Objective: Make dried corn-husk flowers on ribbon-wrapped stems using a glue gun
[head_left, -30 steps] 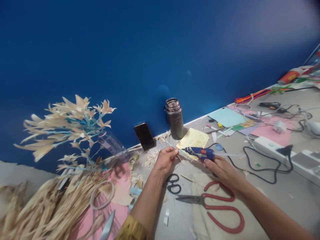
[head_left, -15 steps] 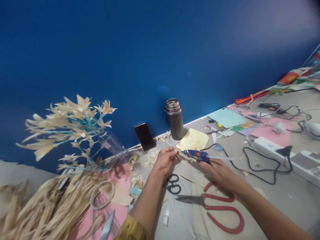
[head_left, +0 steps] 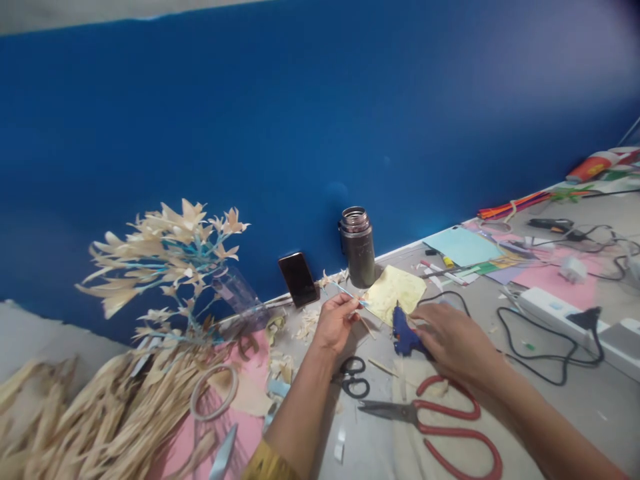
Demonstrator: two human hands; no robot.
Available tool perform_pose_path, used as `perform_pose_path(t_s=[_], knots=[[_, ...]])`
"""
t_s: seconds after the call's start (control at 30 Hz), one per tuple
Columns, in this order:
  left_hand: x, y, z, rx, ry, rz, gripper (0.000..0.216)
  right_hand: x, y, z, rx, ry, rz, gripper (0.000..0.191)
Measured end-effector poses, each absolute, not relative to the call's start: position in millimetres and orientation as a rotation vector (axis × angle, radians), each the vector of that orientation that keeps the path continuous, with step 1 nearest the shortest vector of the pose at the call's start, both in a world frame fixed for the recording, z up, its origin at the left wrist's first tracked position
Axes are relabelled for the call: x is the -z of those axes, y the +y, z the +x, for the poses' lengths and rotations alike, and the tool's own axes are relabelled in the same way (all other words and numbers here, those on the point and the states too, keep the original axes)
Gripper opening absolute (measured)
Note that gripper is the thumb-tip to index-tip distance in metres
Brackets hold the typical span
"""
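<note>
Messy table [head_left: 550, 400], blue wall: stick [head_left: 350, 294] pinched in left hand [head_left: 336, 323]; glue gun [head_left: 404, 335] gripped by right hand [head_left: 453, 341], best kept nozzle-down.

A small blue plastic hot-glue gun [head_left: 404, 335] stands on the grey work surface under the fingers of the right hand [head_left: 453, 341], which wrap its rear; its body is upright with the nozzle end up and towards the wall, and its black cord runs off on the far side of that hand. A thin pale-blue stick [head_left: 350, 294] is pinched between thumb and fingertips of the left hand [head_left: 336, 323], slanting up and left from the fingers, raised off the surface and just left of the gun.
</note>
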State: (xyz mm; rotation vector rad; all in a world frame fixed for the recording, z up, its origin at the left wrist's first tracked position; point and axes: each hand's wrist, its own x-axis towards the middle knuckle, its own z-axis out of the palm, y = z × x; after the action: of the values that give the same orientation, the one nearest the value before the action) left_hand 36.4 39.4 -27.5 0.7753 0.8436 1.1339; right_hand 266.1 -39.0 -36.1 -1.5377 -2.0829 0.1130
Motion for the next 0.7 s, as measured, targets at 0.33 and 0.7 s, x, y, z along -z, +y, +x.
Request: perform_pose_path(t_s=[0.33, 0.7], knots=[[0.6, 30.4, 40.5, -1.206, 0.955, 0.748, 0.031, 19.2, -21.1, 210.7, -0.030, -1.962, -1.386, 0.017], [-2.0, 20.4, 52.7, -1.220, 0.912, 0.772, 0.036, 21.0, -20.9, 207.4, -0.928, -1.478, -1.292, 0.021]])
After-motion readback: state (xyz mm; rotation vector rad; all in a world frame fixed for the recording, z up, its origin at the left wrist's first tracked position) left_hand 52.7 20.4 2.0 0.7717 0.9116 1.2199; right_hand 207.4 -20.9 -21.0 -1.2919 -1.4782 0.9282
